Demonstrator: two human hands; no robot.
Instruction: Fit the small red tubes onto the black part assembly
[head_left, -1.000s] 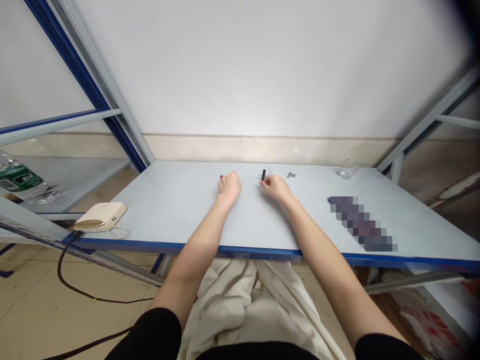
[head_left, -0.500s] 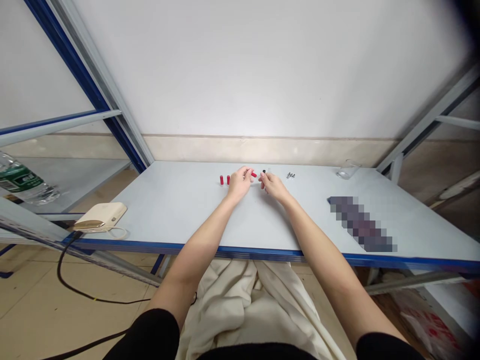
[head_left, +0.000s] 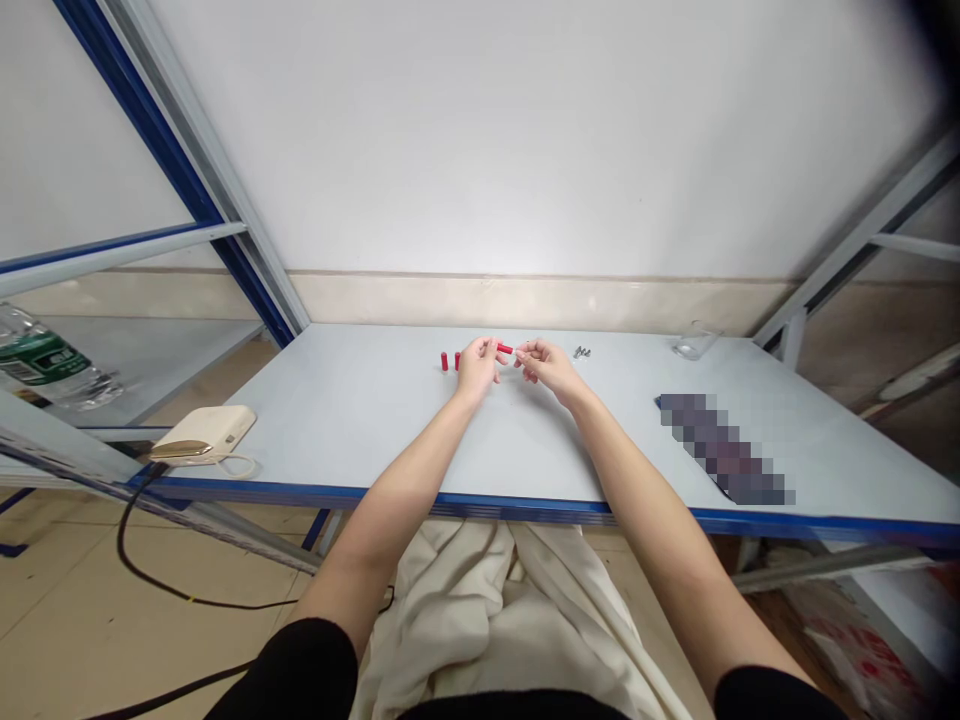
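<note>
Cream cloth (head_left: pixel 480 625) hangs in folds below the near edge of the table (head_left: pixel 360 440), and black sleeves (head_left: pixel 315 668) end where the person's bare forearms (head_left: pixel 390 520) begin. We follow those forearms across the pale tabletop to a spot near its far edge, around the middle of its length, where the 2 hands stand close together. A small red cylinder (head_left: pixel 505 348), smooth and slightly glossy, lies level in the air between them. The left hand (head_left: pixel 478 368) pinches its left end between fingers and thumb, while the right hand (head_left: pixel 549 366) has its fingertips together against the other end, so both hands are closed on it and it fills the narrow gap between them. The fingers cover both ends, so we cannot make out how far it reaches into either grip.

Just beside the left hand, 2 more red cylinders (head_left: pixel 444 361) stand upright near the far edge, the second partly behind the hand. Beyond the right hand lie small metal parts (head_left: pixel 582 352), too small to identify. Toward the right end sit a clear glass (head_left: pixel 696 342) and a pixelated strip (head_left: pixel 720 450) that we cannot read. At the left edge rest a cream pouch (head_left: pixel 202 432) and a black cable (head_left: pixel 150 565), with a water bottle (head_left: pixel 45 360) cut off by the frame.
</note>
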